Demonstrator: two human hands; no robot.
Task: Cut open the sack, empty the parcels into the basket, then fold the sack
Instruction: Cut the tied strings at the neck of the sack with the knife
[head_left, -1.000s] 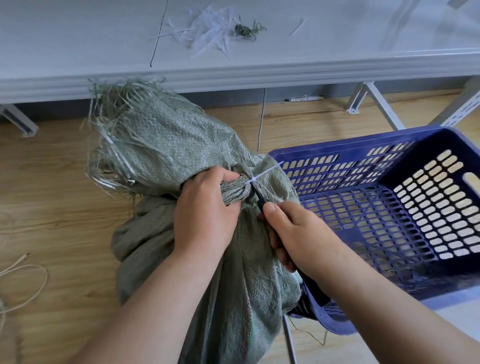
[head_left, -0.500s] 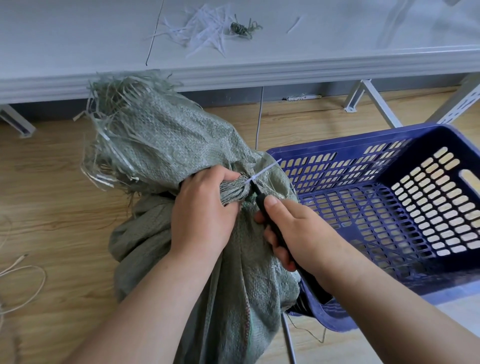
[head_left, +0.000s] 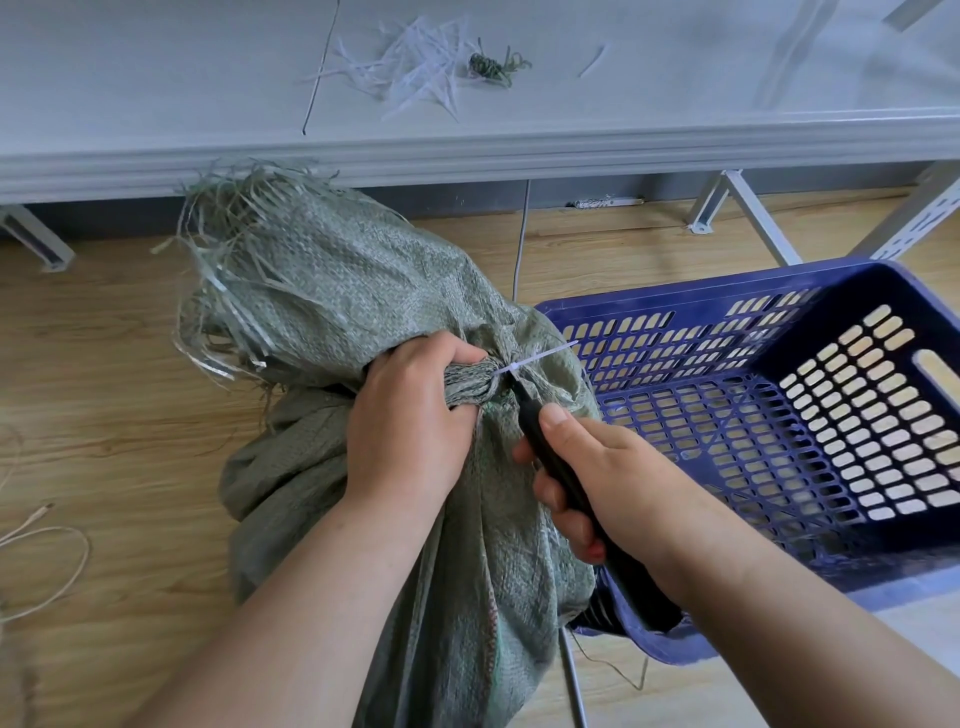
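Head view: left hand (head_left: 410, 415) clenched around the sack (head_left: 332, 291) neck, right hand (head_left: 597, 467) gripping a black cutter (head_left: 535, 431) at the white tie (head_left: 535, 358).

Place: a plain sorting or packing room, as in a small warehouse or parcel depot, is suggested; the exact kind cannot be told.
Bench: a long grey-white worktable (head_left: 156, 78) is seen, carried on angled white metal brackets (head_left: 737, 218).
Offcuts: cut white plastic strips (head_left: 415, 67) and a knot of green twine (head_left: 491, 65) are left scattered on the tabletop.
Floor: light wood-look flooring (head_left: 104, 415) is laid, with a thin pale cord (head_left: 47, 545) lying loose at the left.
Goods handling: a woven green sack (head_left: 322, 291) with a frayed mouth and a perforated blue plastic basket (head_left: 779, 415) are set on the floor.
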